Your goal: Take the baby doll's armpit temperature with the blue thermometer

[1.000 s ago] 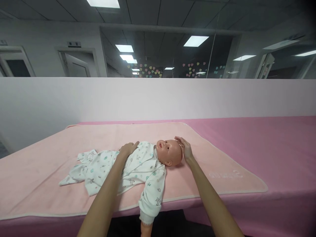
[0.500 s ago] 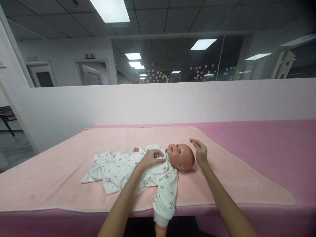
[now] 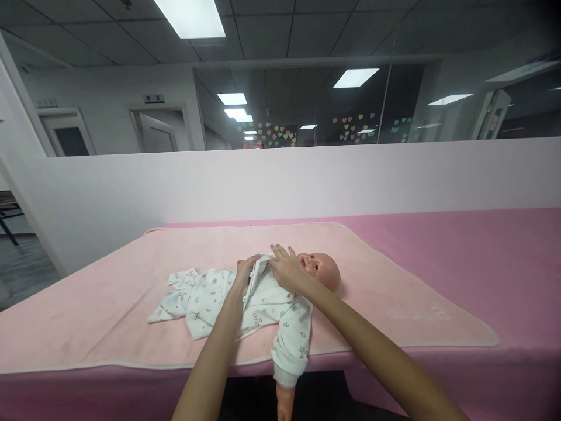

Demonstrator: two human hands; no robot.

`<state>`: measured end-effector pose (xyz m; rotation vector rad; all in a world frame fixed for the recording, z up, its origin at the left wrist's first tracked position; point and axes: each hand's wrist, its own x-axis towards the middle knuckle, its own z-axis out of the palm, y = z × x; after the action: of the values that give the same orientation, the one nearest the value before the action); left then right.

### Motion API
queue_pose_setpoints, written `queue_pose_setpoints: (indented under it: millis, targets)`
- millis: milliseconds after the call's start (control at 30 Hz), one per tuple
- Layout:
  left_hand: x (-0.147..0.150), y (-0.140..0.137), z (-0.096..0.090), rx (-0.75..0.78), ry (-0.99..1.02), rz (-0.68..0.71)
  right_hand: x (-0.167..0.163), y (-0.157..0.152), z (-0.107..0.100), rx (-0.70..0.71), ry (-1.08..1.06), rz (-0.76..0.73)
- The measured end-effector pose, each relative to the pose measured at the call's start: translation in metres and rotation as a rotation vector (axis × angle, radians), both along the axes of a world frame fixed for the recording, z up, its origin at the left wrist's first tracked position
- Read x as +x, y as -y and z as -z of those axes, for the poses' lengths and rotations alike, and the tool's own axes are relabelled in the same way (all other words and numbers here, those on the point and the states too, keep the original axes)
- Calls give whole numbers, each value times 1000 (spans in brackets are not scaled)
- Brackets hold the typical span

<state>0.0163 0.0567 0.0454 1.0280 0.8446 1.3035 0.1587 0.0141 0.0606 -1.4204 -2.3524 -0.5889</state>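
A baby doll (image 3: 328, 270) lies on its back, head toward the right, in a white patterned baby outfit (image 3: 267, 310). My left hand (image 3: 246, 273) is closed on the outfit's front edge at the chest, where the cloth is pulled into a raised fold. My right hand (image 3: 287, 269) lies over the upper chest by the doll's chin, fingers spread against the cloth; its palm side is hidden. One sleeved arm of the doll (image 3: 284, 400) hangs over the near edge. The outfit's legs lie flat toward the left.
Beneath the doll is a peach blanket (image 3: 109, 292) with a pale border, on a pink-covered table (image 3: 504, 280). A low white wall (image 3: 307, 181) with glass above runs along the back. Part of a dark-legged table (image 3: 9, 219) shows at far left.
My right hand has moved left from beside the doll's head onto its upper chest. My left hand has shifted slightly left, and the outfit's front is now pulled up in a fold.
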Motion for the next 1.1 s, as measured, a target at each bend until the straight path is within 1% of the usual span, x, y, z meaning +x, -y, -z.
queue_pose_setpoints:
  millis: [67,133,267,333,367,433,500,567,600,667,733,800,867,1000,1100]
  targets:
    - [0,1,-1,-9,-4,47,-1,-11,2,-5,53,104]
    - [-1,1,-1,-3,-10,73,-2,-18,1,-9,104,161]
    - [-1,-1,0,36,-21,78,-6,-16,-6,-19,140,178]
    - [-1,-3,1,65,-36,64,-3,-9,-11,-14,132,170]
    - [-1,-4,2,82,-48,51,0,-3,-13,-5,95,165]
    - [1,-6,4,107,-70,23,13,13,-17,42,-115,176]
    - [4,-6,8,148,-132,7,30,36,-17,123,-416,243]
    - [8,-5,12,271,-304,13,44,63,-16,212,-679,321]
    - [10,-4,14,359,-422,16,49,77,-15,243,-842,315]
    - [13,-3,16,526,-643,10,52,99,-16,244,-1098,230]
    - [14,-4,17,600,-740,-1,48,111,-20,198,-1240,102]
    - [14,-4,16,601,-731,-2,41,113,-27,162,-1298,13]
    - [14,-5,15,587,-670,3,36,111,-33,145,-1334,-44]
    - [13,-3,12,569,-499,-2,31,112,-40,109,-1344,-107]
    - [14,-1,11,483,-415,-26,28,122,-44,91,-1338,-131]
